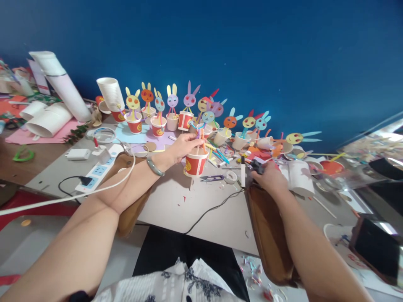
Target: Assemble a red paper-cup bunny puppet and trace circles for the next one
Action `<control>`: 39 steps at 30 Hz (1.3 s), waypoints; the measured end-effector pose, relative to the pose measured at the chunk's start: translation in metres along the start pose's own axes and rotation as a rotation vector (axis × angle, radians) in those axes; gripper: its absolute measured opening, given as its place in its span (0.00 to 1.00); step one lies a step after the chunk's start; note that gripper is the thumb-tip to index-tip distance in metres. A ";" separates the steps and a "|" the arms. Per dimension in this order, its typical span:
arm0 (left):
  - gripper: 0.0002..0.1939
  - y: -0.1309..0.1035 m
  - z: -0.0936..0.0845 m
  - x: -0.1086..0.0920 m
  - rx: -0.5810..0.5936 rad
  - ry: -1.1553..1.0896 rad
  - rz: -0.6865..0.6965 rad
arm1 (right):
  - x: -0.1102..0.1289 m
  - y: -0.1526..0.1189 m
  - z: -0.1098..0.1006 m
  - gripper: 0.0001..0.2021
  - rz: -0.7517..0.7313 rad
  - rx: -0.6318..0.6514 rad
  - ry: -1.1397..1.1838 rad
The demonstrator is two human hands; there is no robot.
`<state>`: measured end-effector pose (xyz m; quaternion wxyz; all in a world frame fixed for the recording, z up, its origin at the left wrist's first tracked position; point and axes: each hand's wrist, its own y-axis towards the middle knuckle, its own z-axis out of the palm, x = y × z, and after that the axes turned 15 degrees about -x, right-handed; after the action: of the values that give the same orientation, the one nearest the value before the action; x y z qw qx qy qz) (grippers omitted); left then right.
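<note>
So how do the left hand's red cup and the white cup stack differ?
The red cup has yellow print; the white cup stack looks plain. The red cup is single, the stack several, nested. The left hand is at the red cup; neither hand touches the stack.

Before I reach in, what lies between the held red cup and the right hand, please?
The head view shows purple snips, a white roll and a black-topped white marker.
</note>
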<state>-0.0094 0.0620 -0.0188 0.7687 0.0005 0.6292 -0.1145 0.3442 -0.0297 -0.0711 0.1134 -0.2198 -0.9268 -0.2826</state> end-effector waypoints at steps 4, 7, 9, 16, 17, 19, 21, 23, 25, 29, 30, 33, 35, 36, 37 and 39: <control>0.04 -0.003 0.001 -0.004 0.006 0.008 -0.017 | -0.003 0.000 -0.031 0.23 0.180 -0.171 0.059; 0.04 -0.003 0.003 -0.005 0.001 0.011 -0.032 | 0.010 -0.006 -0.054 0.22 0.219 -0.293 0.264; 0.03 -0.002 0.003 -0.003 0.017 -0.002 -0.034 | 0.026 -0.010 -0.064 0.23 0.325 -0.333 0.580; 0.07 -0.003 0.001 -0.002 0.061 0.051 0.000 | 0.094 -0.014 -0.068 0.14 0.412 0.013 1.192; 0.07 -0.003 0.001 -0.003 0.063 0.038 -0.010 | 0.102 -0.014 -0.064 0.13 0.412 0.055 1.222; 0.07 -0.004 0.001 -0.005 0.058 0.010 -0.028 | 0.115 -0.012 -0.053 0.12 0.384 0.089 1.246; 0.07 -0.003 0.001 -0.006 0.050 -0.009 -0.044 | 0.122 -0.010 -0.040 0.13 0.287 0.023 1.141; 0.08 -0.002 0.002 -0.007 0.029 -0.033 -0.066 | 0.123 -0.006 -0.027 0.14 0.114 -0.094 0.868; 0.05 -0.001 0.002 -0.007 0.012 -0.058 -0.089 | 0.116 -0.004 -0.019 0.17 -0.074 -0.163 0.571; 0.04 0.000 0.003 -0.004 0.037 -0.065 -0.111 | 0.094 -0.006 -0.015 0.18 -0.287 -0.214 0.278; 0.04 0.001 0.003 -0.003 0.049 -0.067 -0.113 | 0.088 -0.008 -0.015 0.19 -0.318 -0.223 0.251; 0.03 0.002 0.003 -0.001 0.106 -0.077 -0.119 | 0.077 -0.018 -0.018 0.19 -0.444 -0.240 0.231; 0.03 0.002 0.002 -0.001 0.153 -0.060 -0.124 | 0.075 -0.025 -0.019 0.19 -0.541 -0.298 0.221; 0.03 0.002 0.002 0.000 0.176 -0.046 -0.129 | 0.075 -0.028 -0.020 0.19 -0.586 -0.335 0.210; 0.03 0.002 0.001 0.000 0.200 -0.033 -0.137 | 0.075 -0.030 -0.020 0.19 -0.627 -0.367 0.197; 0.03 0.000 0.001 0.001 0.261 -0.022 -0.154 | 0.078 -0.036 -0.021 0.18 -0.697 -0.391 0.173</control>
<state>-0.0078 0.0617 -0.0197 0.7579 0.0510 0.5987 -0.2541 0.2609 -0.0415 -0.0449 0.0445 0.1147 -0.8616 -0.4925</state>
